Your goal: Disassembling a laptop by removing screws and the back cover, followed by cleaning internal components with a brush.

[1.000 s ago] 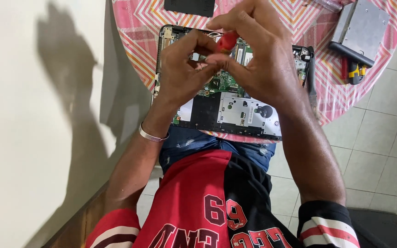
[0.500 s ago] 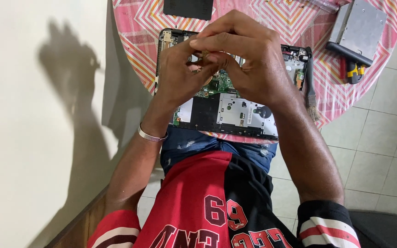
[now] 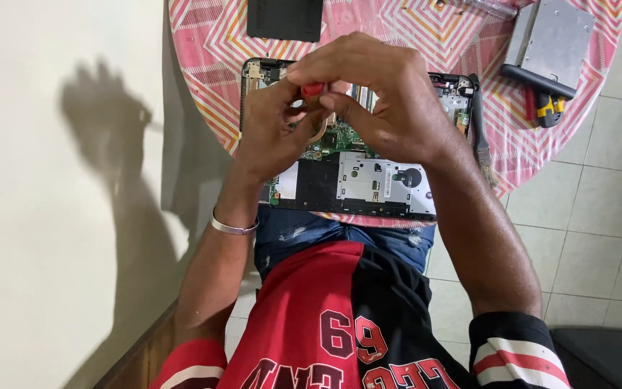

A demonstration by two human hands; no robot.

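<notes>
While both hands meet at upper centre, the left hand (image 3: 271, 130) and right hand (image 3: 383, 97) fingers pinch a red-handled screwdriver (image 3: 313, 89) over the opened laptop's green circuit board (image 3: 347, 169).

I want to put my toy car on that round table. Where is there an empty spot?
Bare cloth shows between the black panel and the silver drive, and along the tablecloth edge left of the opened laptop. It is crowded in the middle, where the left hand and right hand work, and by the tools.

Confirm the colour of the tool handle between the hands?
Red; the handle shows as a small tip in the head view.
</notes>
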